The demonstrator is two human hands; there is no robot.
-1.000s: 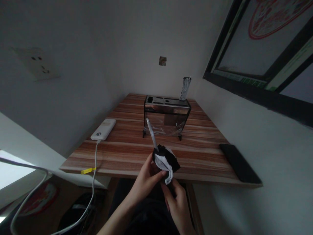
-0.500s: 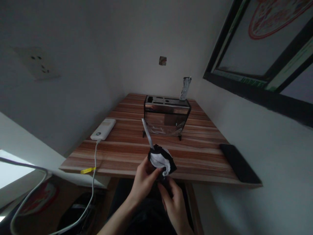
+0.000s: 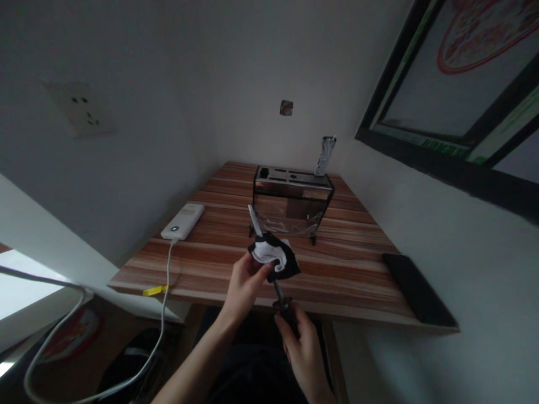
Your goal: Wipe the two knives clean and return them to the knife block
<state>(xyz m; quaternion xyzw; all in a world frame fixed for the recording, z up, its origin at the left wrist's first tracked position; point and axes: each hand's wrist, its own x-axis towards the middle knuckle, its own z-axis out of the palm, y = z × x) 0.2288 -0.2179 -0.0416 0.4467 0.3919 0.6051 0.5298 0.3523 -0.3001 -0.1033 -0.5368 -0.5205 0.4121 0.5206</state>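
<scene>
My left hand (image 3: pixel 245 281) is closed on a black and white cloth (image 3: pixel 273 257) wrapped round the blade of a knife (image 3: pixel 254 220), whose tip sticks up out of the cloth. Lower down, my right hand (image 3: pixel 300 341) grips the knife's dark handle (image 3: pixel 283 306) near the table's front edge. Both hands hover just above and in front of the wooden table (image 3: pixel 337 269). A shiny metal knife block (image 3: pixel 291 201) with slots in its top stands further back on the table, behind the knife.
A white power bank (image 3: pixel 183 221) lies at the left with a white cable (image 3: pixel 165 314) hanging off the edge. A black phone (image 3: pixel 419 289) lies at the right edge. A wall socket (image 3: pixel 82 109) is on the left wall; a framed picture (image 3: pixel 463 84) hangs on the right wall.
The cloth in my left hand has slid up the blade, away from my right hand, so more of the knife shows between the hands. The view shifted slightly.
</scene>
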